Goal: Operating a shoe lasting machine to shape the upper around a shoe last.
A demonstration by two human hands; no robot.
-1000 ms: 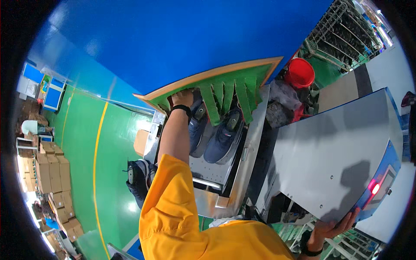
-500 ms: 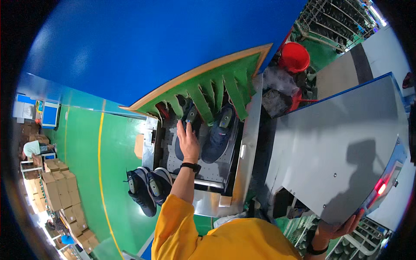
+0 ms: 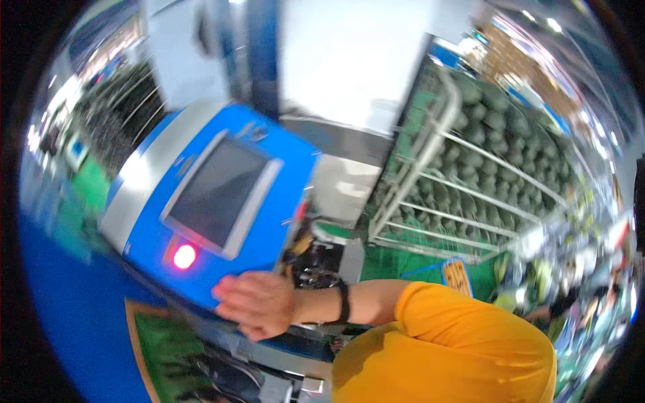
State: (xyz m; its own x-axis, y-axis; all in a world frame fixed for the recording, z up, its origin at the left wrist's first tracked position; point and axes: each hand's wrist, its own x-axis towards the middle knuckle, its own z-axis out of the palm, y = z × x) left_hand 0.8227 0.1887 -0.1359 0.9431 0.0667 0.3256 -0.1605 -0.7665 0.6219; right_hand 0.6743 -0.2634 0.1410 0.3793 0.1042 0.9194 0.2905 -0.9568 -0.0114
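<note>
Right hand: the right hand point(image 3: 259, 305) is over the near corner of a blue control box point(image 3: 282, 154), left of the middle of the view.
Fingers: bent a bit and bunched close together, kinda blurry, so can't tell if they've got hold of the edge or are just resting there.
Left hand: out of frame, so can't tell what its fingers are up to.
Box front: dark screen point(image 3: 218, 191) in a pale frame, with a glowing red light point(image 3: 184, 256) on the near side, just beyond the fingertips.
Wrist: black band point(image 3: 344, 302), then a yellow sleeve point(image 3: 463, 326) off to the right.
Near left: green flap point(image 3: 175, 363) with wood-coloured trim point(image 3: 138, 342) along a big blue panel point(image 3: 60, 316).
Far right: white metal rack point(image 3: 443, 127) packed with dark rounded things point(image 3: 497, 141), too blurry to name.
</note>
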